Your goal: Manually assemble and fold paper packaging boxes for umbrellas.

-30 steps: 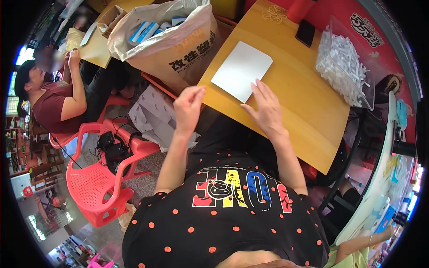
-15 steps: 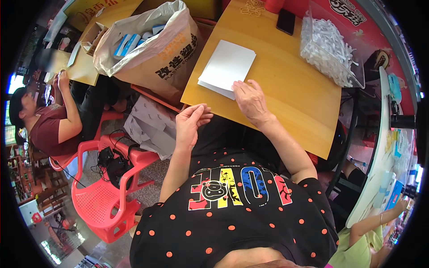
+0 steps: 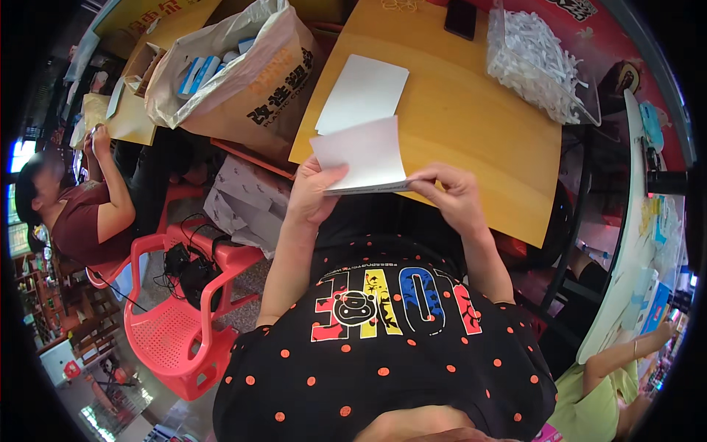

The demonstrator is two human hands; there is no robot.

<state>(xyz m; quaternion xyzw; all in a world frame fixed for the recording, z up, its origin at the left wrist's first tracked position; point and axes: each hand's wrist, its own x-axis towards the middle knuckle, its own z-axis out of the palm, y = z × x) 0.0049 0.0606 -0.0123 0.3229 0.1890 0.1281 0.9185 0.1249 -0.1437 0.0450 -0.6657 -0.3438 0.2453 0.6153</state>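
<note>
A white sheet of card point(image 3: 364, 151) is held up at the near edge of the table, tilted toward me. My left hand point(image 3: 313, 191) is closed on its left side, the thumb lying over the white face. At its lower right corner my right hand point(image 3: 451, 195) pinches the card between thumb and fingers. A narrow printed strip shows along the card's lower edge; whether it is a fold or the underside I cannot tell. Just beyond the held card, more white card point(image 3: 364, 88) lies flat on the yellow wooden table point(image 3: 479, 125).
Left of the table stands a large woven bag point(image 3: 276, 121) with blue-and-white items inside. A clear bin point(image 3: 541, 74) of white strips and a black phone point(image 3: 460, 18) sit at the far right. A red chair point(image 3: 169, 331) and a seated person point(image 3: 81, 210) are at left.
A white card has come off the pile and up into both hands. My left hand has moved from beside the table onto the card; my right hand has shifted right and nearer.
</note>
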